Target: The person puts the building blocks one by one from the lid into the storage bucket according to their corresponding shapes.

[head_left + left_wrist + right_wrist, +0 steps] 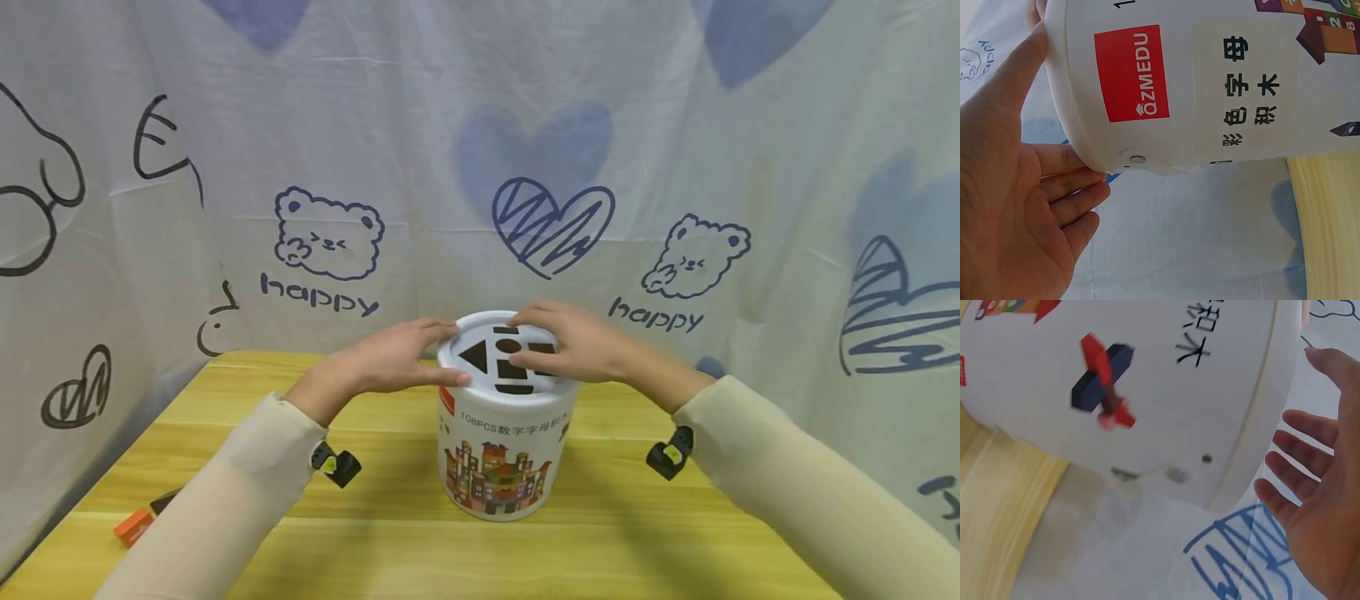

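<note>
A white cylindrical bucket (498, 471) printed with colourful blocks and "108PCS" stands upright on the table. Its white lid (472, 329) has dark cut-outs, a triangle and a circle among them. My left hand (390, 358) is at the lid's left side, the thumb over the near edge. In the left wrist view, this hand's fingertips (1100, 176) touch the rim, fairly straight. My right hand (585, 342) overlaps the right part of the lid in the head view. The right wrist view shows its fingers (1300, 478) spread and loosely extended just beside the rim.
The yellow wood-grain table (360, 558) ends close behind the bucket at a white curtain (420, 167) with hearts and bears. An orange object (133, 527) with a dark piece beside it lies at the left, partly behind my left sleeve (217, 500).
</note>
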The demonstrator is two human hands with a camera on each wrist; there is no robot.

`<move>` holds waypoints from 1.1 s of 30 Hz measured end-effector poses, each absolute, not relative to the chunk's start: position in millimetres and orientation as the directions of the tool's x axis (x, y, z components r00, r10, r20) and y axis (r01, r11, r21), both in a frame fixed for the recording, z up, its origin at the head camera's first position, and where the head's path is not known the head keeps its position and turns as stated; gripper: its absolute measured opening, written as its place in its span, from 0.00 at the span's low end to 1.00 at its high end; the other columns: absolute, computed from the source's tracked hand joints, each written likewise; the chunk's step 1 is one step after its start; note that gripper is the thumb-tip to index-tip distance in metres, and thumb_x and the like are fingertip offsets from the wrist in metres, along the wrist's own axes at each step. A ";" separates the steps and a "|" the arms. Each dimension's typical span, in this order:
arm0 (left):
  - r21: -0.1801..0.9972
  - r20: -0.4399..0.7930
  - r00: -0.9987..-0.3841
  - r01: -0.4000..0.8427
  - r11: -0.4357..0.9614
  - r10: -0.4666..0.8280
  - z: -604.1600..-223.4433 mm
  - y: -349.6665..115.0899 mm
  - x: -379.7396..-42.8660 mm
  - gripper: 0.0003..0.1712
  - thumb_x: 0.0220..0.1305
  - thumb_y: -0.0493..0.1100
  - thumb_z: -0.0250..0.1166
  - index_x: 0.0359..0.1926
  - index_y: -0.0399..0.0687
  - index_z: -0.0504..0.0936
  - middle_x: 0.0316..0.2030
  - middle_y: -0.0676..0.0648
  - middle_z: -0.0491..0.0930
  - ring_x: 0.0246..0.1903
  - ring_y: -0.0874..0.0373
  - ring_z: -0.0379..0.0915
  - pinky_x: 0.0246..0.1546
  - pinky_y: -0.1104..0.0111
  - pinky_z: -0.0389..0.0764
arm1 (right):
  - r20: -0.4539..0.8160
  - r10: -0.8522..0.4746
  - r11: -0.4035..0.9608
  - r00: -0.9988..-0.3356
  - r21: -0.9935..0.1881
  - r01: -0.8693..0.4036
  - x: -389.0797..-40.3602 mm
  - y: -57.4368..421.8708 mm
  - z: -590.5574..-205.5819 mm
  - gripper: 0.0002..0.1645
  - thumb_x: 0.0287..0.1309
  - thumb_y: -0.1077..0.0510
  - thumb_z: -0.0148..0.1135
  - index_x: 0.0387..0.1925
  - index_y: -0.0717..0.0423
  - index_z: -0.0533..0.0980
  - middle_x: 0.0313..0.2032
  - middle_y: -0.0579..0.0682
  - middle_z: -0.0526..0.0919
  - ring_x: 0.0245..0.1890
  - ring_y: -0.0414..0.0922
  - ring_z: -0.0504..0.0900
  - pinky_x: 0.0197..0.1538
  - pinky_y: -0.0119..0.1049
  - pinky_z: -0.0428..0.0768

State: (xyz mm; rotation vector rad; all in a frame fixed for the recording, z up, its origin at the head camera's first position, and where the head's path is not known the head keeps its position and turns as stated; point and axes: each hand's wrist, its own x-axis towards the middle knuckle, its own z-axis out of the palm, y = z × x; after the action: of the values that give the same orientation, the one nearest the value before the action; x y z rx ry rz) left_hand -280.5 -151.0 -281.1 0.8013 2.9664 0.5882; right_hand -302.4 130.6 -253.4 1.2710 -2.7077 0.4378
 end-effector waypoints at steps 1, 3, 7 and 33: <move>0.360 0.083 -0.869 0.483 0.798 0.488 -281.3 -151.1 -280.4 0.58 0.52 0.79 0.59 0.74 0.48 0.60 0.73 0.43 0.57 0.69 0.43 0.55 0.67 0.44 0.59 | 0.229 -0.729 0.608 -0.644 -0.214 -0.764 -301.5 134.4 -254.2 0.38 0.60 0.34 0.60 0.64 0.53 0.73 0.61 0.51 0.74 0.61 0.51 0.72 0.63 0.53 0.70; 0.359 0.085 -0.869 0.483 0.798 0.488 -281.8 -151.5 -280.2 0.59 0.52 0.79 0.58 0.74 0.48 0.60 0.73 0.43 0.57 0.69 0.43 0.55 0.67 0.44 0.59 | 0.228 -0.722 0.615 -0.654 -0.223 -0.756 -300.0 141.2 -255.9 0.40 0.60 0.32 0.60 0.65 0.53 0.71 0.63 0.52 0.72 0.63 0.52 0.69 0.65 0.56 0.68; 0.367 0.087 -0.874 0.475 0.800 0.479 -282.8 -152.3 -279.9 0.60 0.50 0.80 0.58 0.74 0.49 0.60 0.73 0.43 0.57 0.70 0.43 0.55 0.67 0.43 0.59 | 0.222 -0.709 0.631 -0.670 -0.227 -0.742 -297.4 153.6 -260.0 0.44 0.59 0.30 0.58 0.68 0.52 0.67 0.68 0.52 0.67 0.67 0.54 0.64 0.66 0.60 0.64; 0.343 0.052 -0.866 0.483 0.806 0.497 -275.7 -151.5 -281.1 0.60 0.51 0.79 0.60 0.74 0.47 0.59 0.73 0.42 0.56 0.70 0.42 0.54 0.67 0.43 0.58 | 0.214 -0.628 0.725 -0.748 -0.189 -0.662 -293.2 190.9 -286.5 0.50 0.59 0.29 0.56 0.71 0.58 0.64 0.70 0.58 0.64 0.68 0.59 0.63 0.67 0.61 0.62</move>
State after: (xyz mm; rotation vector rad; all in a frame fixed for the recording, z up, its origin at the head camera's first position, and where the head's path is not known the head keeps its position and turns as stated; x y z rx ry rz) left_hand -281.1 -151.5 -275.7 0.7998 2.9467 0.5423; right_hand -293.2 190.9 -286.5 1.0492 -2.7911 0.3841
